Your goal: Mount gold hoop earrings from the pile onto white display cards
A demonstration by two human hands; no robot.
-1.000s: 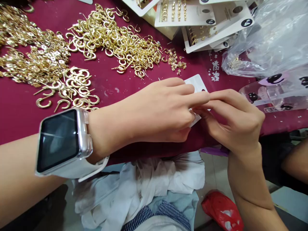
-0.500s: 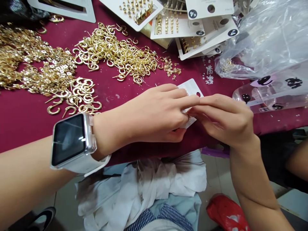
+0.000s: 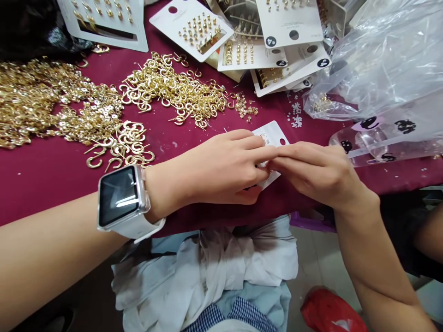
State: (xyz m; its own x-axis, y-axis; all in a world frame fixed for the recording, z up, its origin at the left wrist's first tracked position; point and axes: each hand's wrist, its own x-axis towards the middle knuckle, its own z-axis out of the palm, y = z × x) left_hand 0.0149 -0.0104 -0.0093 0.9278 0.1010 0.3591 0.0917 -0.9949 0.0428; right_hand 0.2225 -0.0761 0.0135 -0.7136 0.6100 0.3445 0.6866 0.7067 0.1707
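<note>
My left hand [image 3: 221,168] and my right hand [image 3: 316,173] meet over a small white earring card [image 3: 273,133] lying on the maroon table cloth [image 3: 44,175]. Both pinch the card near its lower half, fingertips touching; most of the card is hidden under them. A white smartwatch [image 3: 121,203] sits on my left wrist. Piles of gold hoop earrings [image 3: 173,90] lie behind my left hand, with a smaller loose group [image 3: 121,145] nearer the wrist.
Several filled white earring cards [image 3: 242,41] are stacked at the back. Clear plastic bags [image 3: 384,83] lie at the right. White cloth [image 3: 214,267] lies in my lap below the table edge, a red bag [image 3: 328,313] on the floor. Another person's arm [image 3: 427,235] shows at far right.
The camera view has tilted, so everything sits lower and more cards show at the top. Both hands stay together on the card, fingers shifting slightly.
</note>
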